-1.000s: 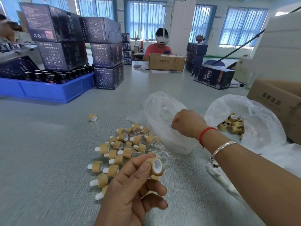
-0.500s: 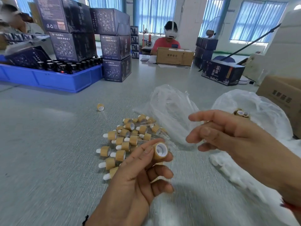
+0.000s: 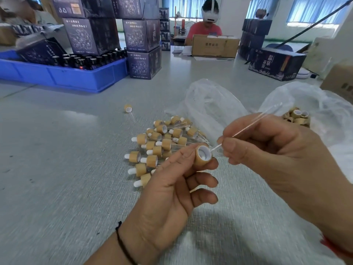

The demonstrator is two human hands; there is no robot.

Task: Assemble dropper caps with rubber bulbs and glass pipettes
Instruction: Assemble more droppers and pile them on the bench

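Hands, two in number, meet above a grey table [image 3: 57,169]. The left hand [image 3: 168,192] pinches one dropper cap [image 3: 202,156] between thumb and forefinger, the other three fingers loosely curled beneath it; the cap is a short tan cylinder with a wood-grain look and a white lining, its open mouth turned toward the right. The right hand [image 3: 267,150] pinches one glass pipette [image 3: 254,121] between thumb and forefinger: a thin clear tube slanting up and to the right, its lower tip just at the cap's white rim. Whether the tip has entered the cap cannot be told. Beyond the left hand lies a pile of finished droppers [image 3: 160,142], roughly twenty, each a tan cap with a white rubber bulb on one end and a clear tube on the other; the exact count is hidden by overlap. One more dropper [image 3: 128,108] lies apart, farther back on the table. Two clear plastic bags are present: the nearer bag [image 3: 208,104] behind the pile, and a second bag [image 3: 315,100] at the right holding several loose caps [image 3: 297,116]. At the far left stands one blue tray [image 3: 63,77] of dark bottles, with dark printed boxes [image 3: 141,48] stacked beside it. One person [image 3: 205,27] sits at the far end behind a brown carton [image 3: 214,45].
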